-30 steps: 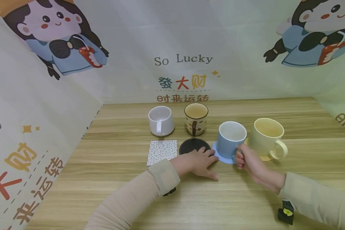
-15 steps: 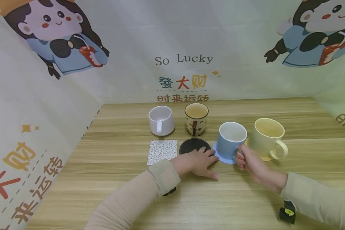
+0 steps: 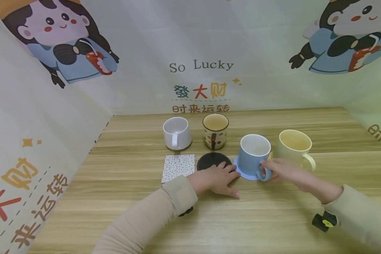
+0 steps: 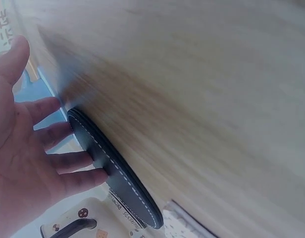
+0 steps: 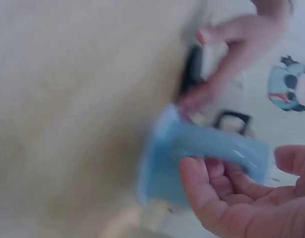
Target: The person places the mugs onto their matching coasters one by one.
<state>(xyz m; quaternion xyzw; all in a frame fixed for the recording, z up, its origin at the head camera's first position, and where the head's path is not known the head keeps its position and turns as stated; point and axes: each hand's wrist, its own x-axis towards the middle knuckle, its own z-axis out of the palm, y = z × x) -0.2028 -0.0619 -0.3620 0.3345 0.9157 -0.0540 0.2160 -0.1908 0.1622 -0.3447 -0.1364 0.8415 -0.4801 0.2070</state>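
Backdrop: pale printed sheet (image 3: 130, 53), cartoon figures and "So Lucky" lettering, meeting the table's back edge.
Table: light brown wood-grain table (image 3: 235, 225), everything sits on this.
Left hand: the left hand (image 3: 220, 179) is spread, fingers over the round black stitched coaster (image 3: 212, 158), one fingertip at the rim of the round blue coaster (image 3: 244, 174).
Right hand: the right hand (image 3: 290, 172) is right by the blue mug's handle, fingers loosely bent, thumb standing away – wrist view's blurry, so can't tell if any fingertip touches.
Yellow mug: big pale yellow mug (image 3: 289, 151), nearest the table's right edge, handle toward the front right corner, partly behind the right hand.
Blue mug: light blue mug (image 3: 252, 157), white inside, upright on the blue coaster, handle also toward the front right corner.
White mug: glossy white mug (image 3: 184, 137), near the back edge, handle facing front.
Patterned mug: cream-and-brown patterned mug (image 3: 221, 135), just beside the white one.
Flat stuff: square white speckled coaster (image 3: 177, 166) in front of the white mug – black one's beside it.
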